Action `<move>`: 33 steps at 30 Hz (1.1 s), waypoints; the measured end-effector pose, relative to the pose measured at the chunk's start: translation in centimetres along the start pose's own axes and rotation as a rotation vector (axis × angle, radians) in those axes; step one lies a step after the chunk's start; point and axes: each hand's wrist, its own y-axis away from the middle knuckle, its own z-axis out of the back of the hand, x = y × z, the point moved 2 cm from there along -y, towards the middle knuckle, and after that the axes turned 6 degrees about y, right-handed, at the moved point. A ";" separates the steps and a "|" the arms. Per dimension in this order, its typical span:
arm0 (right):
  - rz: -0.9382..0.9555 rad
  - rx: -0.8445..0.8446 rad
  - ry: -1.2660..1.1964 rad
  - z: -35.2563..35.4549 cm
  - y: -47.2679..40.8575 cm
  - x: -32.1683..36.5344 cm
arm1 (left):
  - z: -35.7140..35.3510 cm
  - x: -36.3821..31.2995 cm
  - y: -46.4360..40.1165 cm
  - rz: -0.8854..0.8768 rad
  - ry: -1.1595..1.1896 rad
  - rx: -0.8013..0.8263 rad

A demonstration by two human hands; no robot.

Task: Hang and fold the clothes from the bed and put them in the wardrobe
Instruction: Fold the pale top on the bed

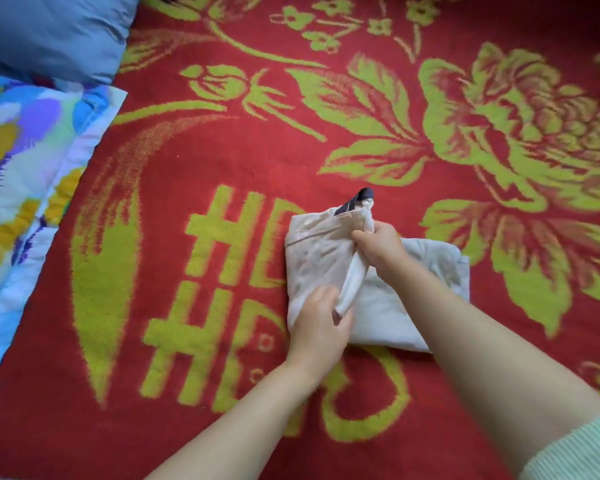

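A pale beige and white garment point(317, 258) lies partly folded on the bed, which is covered by a red blanket point(194, 161) with a green flower pattern. A dark strip of fabric point(359, 199) sticks out at the garment's far edge. My left hand point(321, 323) grips the near end of a raised white fold running down the garment's middle. My right hand point(378, 245) pinches the same fold near its far end. The flat white half of the garment point(430, 271) lies under my right forearm.
A blue pillow point(52, 32) sits at the far left corner. A quilt point(25, 174) with a bright multicoloured print runs along the bed's left side. A pale green ribbed sleeve point(582, 452) covers my right upper arm at the lower right corner.
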 end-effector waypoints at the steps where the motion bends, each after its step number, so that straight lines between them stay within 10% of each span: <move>1: -0.007 -0.019 0.010 2.9 -0.1 -1.1 | -2.6 -1.5 0.0 -0.022 0.005 0.027; 12: -0.087 -0.150 0.382 16.3 -3.0 -14.5 | -20.3 -3.0 -0.4 -0.111 -0.235 0.482; 16: 0.194 -0.334 0.800 14.6 0.1 -16.0 | -16.6 -0.8 0.9 -0.380 -0.322 0.328; 19: 0.627 -0.149 1.034 11.4 3.9 -17.3 | -12.3 1.4 0.6 -0.434 -0.677 0.359; 23: 0.487 0.201 1.269 10.9 6.3 -22.3 | -9.4 4.4 -0.2 -0.207 -1.045 0.569; 33: 0.437 0.174 1.181 12.1 5.4 -20.7 | -10.0 4.7 -2.3 -0.334 -1.099 0.511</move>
